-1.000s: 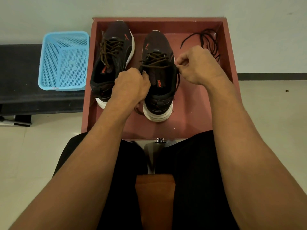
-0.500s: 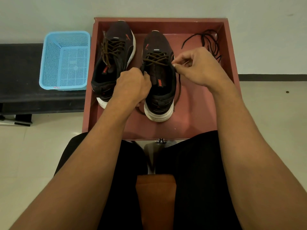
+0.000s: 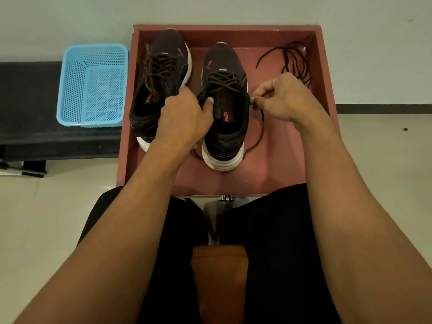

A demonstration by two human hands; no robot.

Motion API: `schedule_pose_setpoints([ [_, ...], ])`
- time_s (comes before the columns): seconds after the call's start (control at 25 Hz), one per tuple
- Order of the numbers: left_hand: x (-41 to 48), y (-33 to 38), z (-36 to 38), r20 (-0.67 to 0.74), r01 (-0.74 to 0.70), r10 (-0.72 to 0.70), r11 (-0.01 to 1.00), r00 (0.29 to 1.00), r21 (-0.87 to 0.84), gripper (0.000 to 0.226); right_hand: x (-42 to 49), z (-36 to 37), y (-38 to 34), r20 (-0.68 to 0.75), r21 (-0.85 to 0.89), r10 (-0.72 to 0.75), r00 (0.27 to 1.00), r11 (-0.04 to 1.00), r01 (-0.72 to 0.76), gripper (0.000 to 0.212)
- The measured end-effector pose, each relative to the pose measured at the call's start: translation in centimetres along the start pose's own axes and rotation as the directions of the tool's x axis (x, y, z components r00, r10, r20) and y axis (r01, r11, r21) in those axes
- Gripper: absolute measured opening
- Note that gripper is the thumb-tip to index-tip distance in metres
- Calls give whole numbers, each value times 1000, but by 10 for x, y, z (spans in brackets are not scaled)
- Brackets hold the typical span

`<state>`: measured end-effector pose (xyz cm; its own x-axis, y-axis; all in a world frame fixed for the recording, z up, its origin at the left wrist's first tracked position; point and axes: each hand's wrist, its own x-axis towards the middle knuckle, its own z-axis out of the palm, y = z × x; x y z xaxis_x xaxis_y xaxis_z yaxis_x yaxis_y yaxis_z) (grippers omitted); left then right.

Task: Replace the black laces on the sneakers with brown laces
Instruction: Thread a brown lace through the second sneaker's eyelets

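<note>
Red tray (image 3: 224, 28): carrying both sneakers.
Right sneaker (image 3: 223, 136): left hand (image 3: 184, 115) is gripping its collar, thumb inside.
Right hand (image 3: 282, 97): pinching the brown lace (image 3: 260, 127) and drawing it further outward than a moment ago, so the final eyelets are probably being threaded.
Black laces (image 3: 294, 59): lying in the tray's far corner.
Tongue label (image 3: 225, 116): reading "PUMA".

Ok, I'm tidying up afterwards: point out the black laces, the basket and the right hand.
black laces (image 3: 295, 63), head view, middle of the tangle
basket (image 3: 70, 87), head view, its left wall
right hand (image 3: 284, 98), head view, back of the hand
</note>
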<state>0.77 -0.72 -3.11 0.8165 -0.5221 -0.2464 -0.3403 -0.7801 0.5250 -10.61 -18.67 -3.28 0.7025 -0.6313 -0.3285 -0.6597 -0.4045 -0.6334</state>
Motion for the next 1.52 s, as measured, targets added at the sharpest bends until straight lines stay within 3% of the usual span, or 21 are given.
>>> schedule_pose_setpoints([
  [0.12,-1,-1,-4,-74,-90,83,990,994,-107,46,0,0,2,-8,44,-15,1000,999,16,11],
  [0.36,2,-3,-9,55,-23,31,990,998,-139,25,0,-2,2,7,87,-15,1000,996,14,13],
  [0.56,1,-5,-2,-10,-32,33,997,999,63,15,1,-3,5,-14,68,58,998,996,-57,21],
  [0.76,-3,-2,-2,-4,13,-13,997,1000,82,35,0,-2,1,-46,59,78,996,995,-76,20],
  [0.88,1,-4,-3,-45,-28,32,996,998,89,30,-4,-6,-1,-101,144,77,992,988,-62,29],
  [1.0,0,2,-4,-59,-50,44,994,997,-99,22,-14,-14,-13,-66,269,69,995,962,-49,52],
  [1.12,-4,3,-7,-127,-117,94,975,987,-189,18,-23,-21,-24,68,448,35,997,892,-62,49],
  [1.32,-12,6,-13,-278,-258,234,965,932,-54,26,-29,-32,-27,160,696,-24,987,712,-96,29],
  [1.4,-23,16,-14,-207,-391,359,910,910,-141,39,-29,-33,-26,161,722,-18,987,683,-106,26],
  [1.52,-41,31,-7,18,-433,458,852,889,-295,49,-29,-29,-27,149,720,-25,988,688,-91,26],
])
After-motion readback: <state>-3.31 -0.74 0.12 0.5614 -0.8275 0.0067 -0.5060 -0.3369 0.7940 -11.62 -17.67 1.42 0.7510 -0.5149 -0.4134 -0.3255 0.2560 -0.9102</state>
